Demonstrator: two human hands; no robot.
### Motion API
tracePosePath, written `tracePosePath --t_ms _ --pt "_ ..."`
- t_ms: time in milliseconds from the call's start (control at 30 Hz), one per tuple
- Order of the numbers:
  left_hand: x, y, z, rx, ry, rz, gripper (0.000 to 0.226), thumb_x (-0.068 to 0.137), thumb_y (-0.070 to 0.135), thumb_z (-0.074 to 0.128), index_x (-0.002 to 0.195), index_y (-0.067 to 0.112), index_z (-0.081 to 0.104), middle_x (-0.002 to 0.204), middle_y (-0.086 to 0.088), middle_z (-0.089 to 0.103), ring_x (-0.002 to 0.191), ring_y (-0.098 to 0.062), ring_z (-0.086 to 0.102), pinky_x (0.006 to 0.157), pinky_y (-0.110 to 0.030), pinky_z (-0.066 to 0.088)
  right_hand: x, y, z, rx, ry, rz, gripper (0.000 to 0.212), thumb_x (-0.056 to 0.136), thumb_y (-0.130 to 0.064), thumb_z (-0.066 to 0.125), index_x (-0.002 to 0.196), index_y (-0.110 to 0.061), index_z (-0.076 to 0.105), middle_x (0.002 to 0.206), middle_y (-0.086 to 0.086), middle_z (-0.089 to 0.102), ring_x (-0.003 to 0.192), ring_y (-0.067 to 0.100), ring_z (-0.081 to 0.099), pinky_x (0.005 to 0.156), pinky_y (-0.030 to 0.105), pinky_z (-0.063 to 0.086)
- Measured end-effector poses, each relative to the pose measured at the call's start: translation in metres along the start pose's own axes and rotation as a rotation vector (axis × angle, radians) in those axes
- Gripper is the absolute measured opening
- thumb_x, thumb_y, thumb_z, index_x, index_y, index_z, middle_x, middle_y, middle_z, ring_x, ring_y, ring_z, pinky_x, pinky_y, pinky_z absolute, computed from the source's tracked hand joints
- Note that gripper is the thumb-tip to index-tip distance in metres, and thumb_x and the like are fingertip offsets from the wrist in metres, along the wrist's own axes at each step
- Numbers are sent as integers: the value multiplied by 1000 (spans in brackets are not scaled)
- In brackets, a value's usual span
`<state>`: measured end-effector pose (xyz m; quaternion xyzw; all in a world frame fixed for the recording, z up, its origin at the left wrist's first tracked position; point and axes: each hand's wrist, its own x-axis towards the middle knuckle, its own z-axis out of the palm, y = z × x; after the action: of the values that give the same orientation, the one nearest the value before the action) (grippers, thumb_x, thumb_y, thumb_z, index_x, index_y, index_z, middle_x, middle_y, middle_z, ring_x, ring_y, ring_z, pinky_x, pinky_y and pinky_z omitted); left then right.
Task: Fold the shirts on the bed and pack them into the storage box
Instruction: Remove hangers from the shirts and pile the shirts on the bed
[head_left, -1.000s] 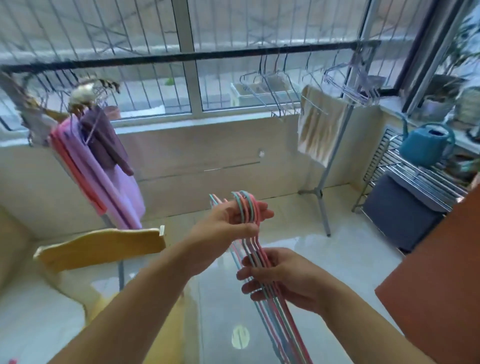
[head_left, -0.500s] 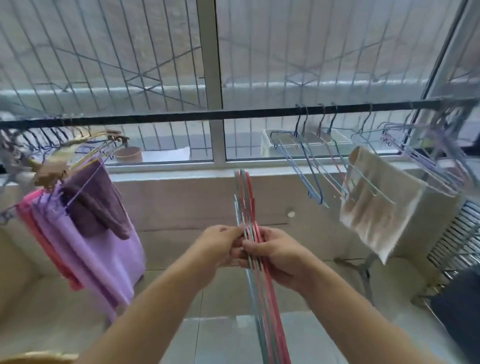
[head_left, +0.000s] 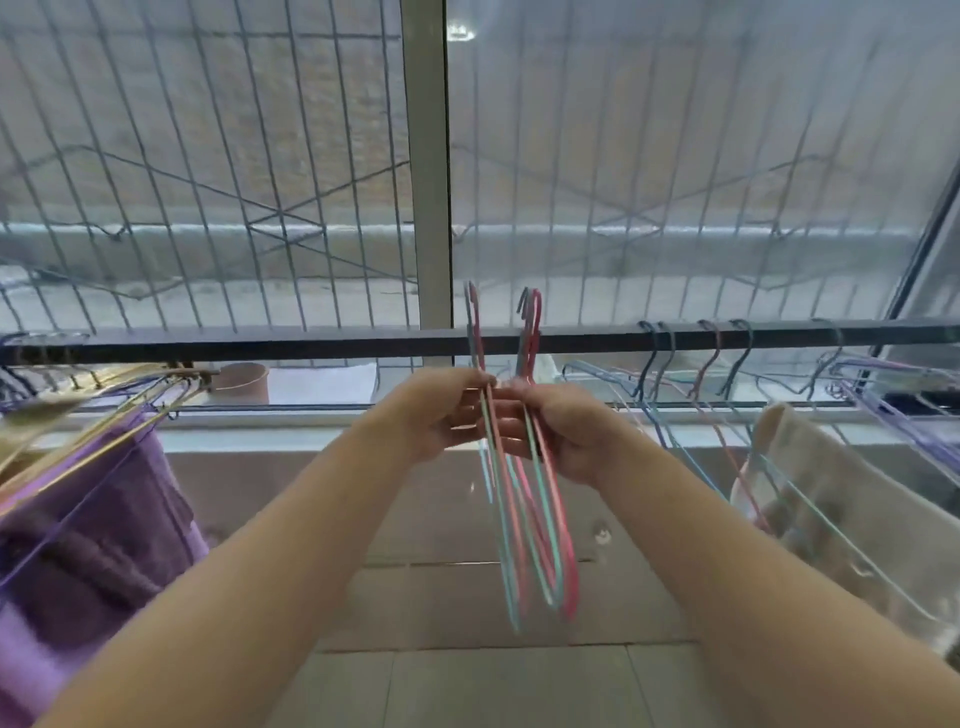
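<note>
Both my hands hold a bundle of thin pink and teal wire hangers up in front of a dark clothes rail. My left hand grips one part of the bundle, whose hook rises just above the rail. My right hand grips the other part, with its hooks a little to the right. The two sets of hooks stand slightly apart; the lower loops hang together below my hands. No shirts, bed or storage box are in view.
Purple towels hang on hangers at the left of the rail. Several empty hangers and a beige towel hang at the right. Behind the rail is a barred window above a tiled wall.
My hands have lifted the hangers from waist height up to the rail, and the view has tilted upward. The bundle's hooks have split into two groups, one in each hand.
</note>
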<state>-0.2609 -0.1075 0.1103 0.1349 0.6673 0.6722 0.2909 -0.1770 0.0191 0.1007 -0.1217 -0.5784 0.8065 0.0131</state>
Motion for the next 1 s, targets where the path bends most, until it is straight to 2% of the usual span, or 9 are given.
tracePosePath --t_ms 133,267,367,533,733,800,867,933,1000 --pt "29 4 -10 83 -23 -31 23 104 13 46 105 0 66 107 -23 75 94 -36 75 79 -45 63 26 1 -11 -99 80 36 43 110 -23 35 119 8 63 103 19 75 80 27 75 64 35 59" --pt "40 -8 -5 179 23 -42 27 106 14 45 93 0 64 79 -17 74 71 -33 75 66 -45 63 28 13 -21 -113 22 107 60 111 -38 29 118 9 65 106 22 74 83 27 75 61 33 58" --pt "40 -19 -3 219 90 -94 23 104 14 48 92 0 63 80 -19 75 70 -35 75 62 -45 63 32 19 -30 -152 -16 172 70 109 -48 28 118 11 64 105 23 74 88 31 75 66 34 59" --pt "35 -21 5 274 276 -64 18 101 8 45 101 -1 60 74 -14 74 61 -29 74 53 -34 58 29 16 -38 -110 138 116 55 111 -37 28 97 7 58 83 23 74 68 31 74 54 39 61" --pt "16 -36 26 272 440 -48 18 106 17 46 103 4 58 84 -15 69 59 -24 66 59 -33 58 18 5 -63 -265 115 151 44 109 -37 33 118 4 47 99 28 70 82 36 74 68 50 63" --pt "6 -44 32 324 492 -33 20 107 26 48 104 9 58 93 -13 68 71 -24 64 69 -35 57 10 2 -74 -529 152 67 45 107 -44 37 113 -2 51 100 21 70 89 35 73 80 50 61" --pt "-11 -53 33 396 564 -3 20 105 35 51 106 17 58 92 -6 63 81 -24 61 75 -36 53 -8 6 -82 -858 221 -163 44 106 -45 40 118 -6 56 101 10 67 90 28 68 86 45 56" --pt "-37 -64 31 449 643 34 15 100 32 55 107 21 62 92 -6 65 85 -30 62 75 -36 50 -32 12 -79 -925 250 -458 33 106 -35 44 127 -13 56 104 1 64 94 20 62 86 39 51" --pt "-74 -77 29 485 688 44 16 98 20 59 111 18 68 97 -7 68 87 -27 64 74 -32 49 -53 14 -62 -864 189 -612 26 104 -26 48 125 -15 59 108 -1 65 97 17 61 90 39 53"
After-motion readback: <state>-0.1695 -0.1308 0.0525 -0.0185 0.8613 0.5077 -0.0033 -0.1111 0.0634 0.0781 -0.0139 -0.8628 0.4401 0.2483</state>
